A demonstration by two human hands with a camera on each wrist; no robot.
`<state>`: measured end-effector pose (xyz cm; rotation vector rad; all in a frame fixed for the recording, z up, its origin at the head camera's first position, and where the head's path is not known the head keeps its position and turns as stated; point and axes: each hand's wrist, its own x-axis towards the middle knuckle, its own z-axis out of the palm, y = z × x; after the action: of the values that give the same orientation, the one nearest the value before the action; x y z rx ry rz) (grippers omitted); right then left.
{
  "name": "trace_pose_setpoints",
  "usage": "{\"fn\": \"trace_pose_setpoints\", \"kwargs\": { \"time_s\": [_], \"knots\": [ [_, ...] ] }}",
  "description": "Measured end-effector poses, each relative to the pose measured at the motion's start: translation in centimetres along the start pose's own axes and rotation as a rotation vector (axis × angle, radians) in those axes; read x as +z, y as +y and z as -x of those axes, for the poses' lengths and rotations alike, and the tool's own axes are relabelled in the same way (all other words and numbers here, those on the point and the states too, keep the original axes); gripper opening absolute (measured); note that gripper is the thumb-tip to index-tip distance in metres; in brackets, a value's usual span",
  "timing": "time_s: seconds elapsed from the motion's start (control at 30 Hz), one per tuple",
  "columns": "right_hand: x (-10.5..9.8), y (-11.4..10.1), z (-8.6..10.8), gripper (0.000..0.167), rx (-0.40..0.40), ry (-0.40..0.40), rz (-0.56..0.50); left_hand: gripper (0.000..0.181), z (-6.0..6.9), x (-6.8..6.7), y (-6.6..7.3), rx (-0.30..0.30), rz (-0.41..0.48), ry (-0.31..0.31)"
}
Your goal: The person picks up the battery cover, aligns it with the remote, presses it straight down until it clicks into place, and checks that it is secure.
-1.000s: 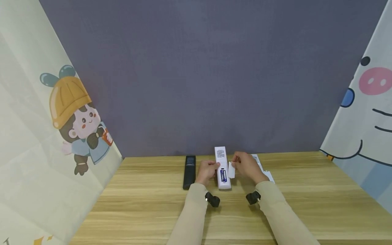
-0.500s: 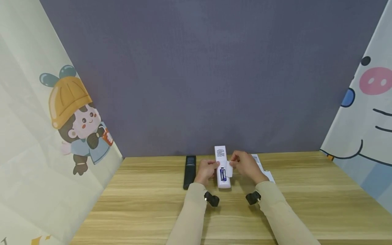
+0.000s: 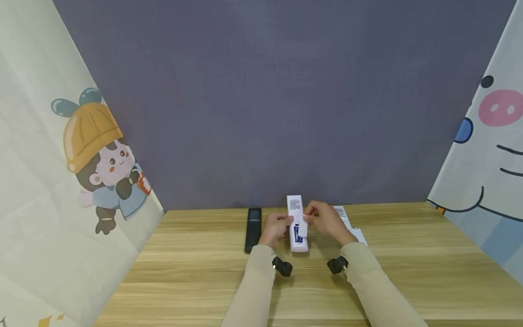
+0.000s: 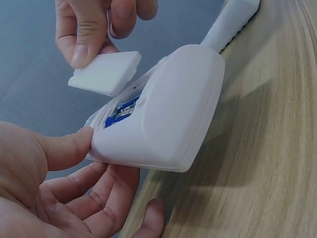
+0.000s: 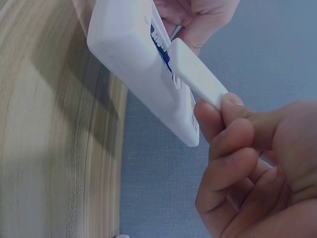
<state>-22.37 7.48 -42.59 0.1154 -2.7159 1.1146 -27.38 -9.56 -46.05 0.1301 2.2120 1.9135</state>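
Observation:
My left hand (image 3: 274,229) grips a white remote (image 3: 295,206) by its left side, the back with printed text facing up. Blue batteries (image 4: 121,113) show in its uncovered compartment in the left wrist view. Between thumb and forefinger my right hand (image 3: 327,220) pinches a white battery cover (image 5: 198,74), held tilted just above the compartment and hiding part of the batteries from the head view. In the left wrist view, thumb and fingers of the left hand (image 4: 64,178) hold the remote from either side.
A black remote (image 3: 253,230) lies to the left of my left hand. Beyond my right hand lie another white remote (image 3: 342,215), partly hidden, and a second white cover (image 3: 359,235). The wooden table (image 3: 184,272) meets a grey-blue panel at its back.
The cover in my right hand has moved left, from beside the remote to over its battery compartment. My left hand and the remote have stayed nearly in place.

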Motion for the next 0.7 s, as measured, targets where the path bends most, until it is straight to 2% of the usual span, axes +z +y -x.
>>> {"fn": "trace_pose_setpoints", "kwargs": {
  "time_s": [0.3,0.5,0.7],
  "knots": [
    [0.24,0.32,-0.11,0.010,-0.055,-0.009,-0.004,0.026,0.22,0.16,0.32,-0.005,-0.008,0.000],
    [0.46,0.29,-0.14,0.012,-0.115,-0.056,-0.050,0.025,0.26,0.13,0.34,-0.003,-0.011,0.000],
    [0.57,-0.08,0.02,0.014,-0.116,-0.090,-0.055,0.024,0.33,0.15,0.39,-0.013,-0.022,0.005]
  ]
}}
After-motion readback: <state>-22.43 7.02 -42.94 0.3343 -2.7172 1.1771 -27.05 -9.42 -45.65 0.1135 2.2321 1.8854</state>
